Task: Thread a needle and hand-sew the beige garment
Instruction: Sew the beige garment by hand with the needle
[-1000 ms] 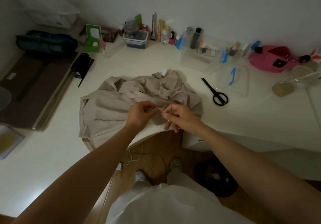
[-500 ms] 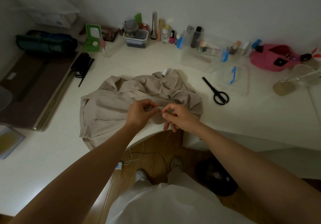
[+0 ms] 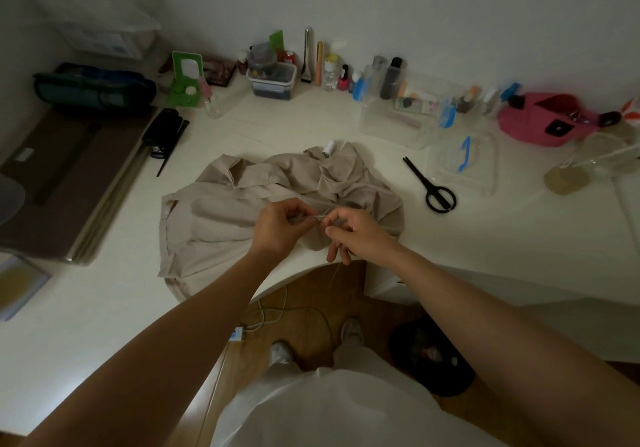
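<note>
Above the near edge of the white table [image 3: 104,308], both hands meet over the crumpled beige garment [image 3: 221,224], which lies spread on the tabletop. The left hand [image 3: 278,230] curls its fingers and pinches a thin needle [image 3: 317,217] pointing toward the right hand [image 3: 358,235]. The right hand pinches a pale thread [image 3: 335,273] near the needle's tip, and its loose end hangs below the table edge. A white spool [image 3: 328,146] sits at the garment's far edge, with black scissors [image 3: 434,188] lying to the right.
</note>
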{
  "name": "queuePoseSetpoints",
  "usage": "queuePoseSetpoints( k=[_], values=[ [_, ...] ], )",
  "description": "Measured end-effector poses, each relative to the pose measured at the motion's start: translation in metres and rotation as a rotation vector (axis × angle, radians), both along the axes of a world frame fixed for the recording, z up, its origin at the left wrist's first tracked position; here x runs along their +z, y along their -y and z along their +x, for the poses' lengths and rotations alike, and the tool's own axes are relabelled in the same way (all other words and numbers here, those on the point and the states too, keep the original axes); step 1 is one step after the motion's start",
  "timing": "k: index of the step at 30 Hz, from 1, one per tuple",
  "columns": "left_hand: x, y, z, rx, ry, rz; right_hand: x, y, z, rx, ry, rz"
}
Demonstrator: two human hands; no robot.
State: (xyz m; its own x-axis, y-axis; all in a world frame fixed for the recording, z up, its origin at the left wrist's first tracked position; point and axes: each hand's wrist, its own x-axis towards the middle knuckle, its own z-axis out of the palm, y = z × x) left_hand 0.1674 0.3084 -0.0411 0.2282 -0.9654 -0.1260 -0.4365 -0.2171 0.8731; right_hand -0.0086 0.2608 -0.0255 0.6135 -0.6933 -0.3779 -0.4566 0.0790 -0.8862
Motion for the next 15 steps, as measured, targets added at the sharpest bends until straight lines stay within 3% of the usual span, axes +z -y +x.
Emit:
queuePoseSetpoints(
  k=[15],
  values=[
    [0.004,-0.0004,-0.0006,-0.022,-0.028,0.011,-0.0012,0.0041,0.007,-0.078,0.044,-0.028]
  ],
)
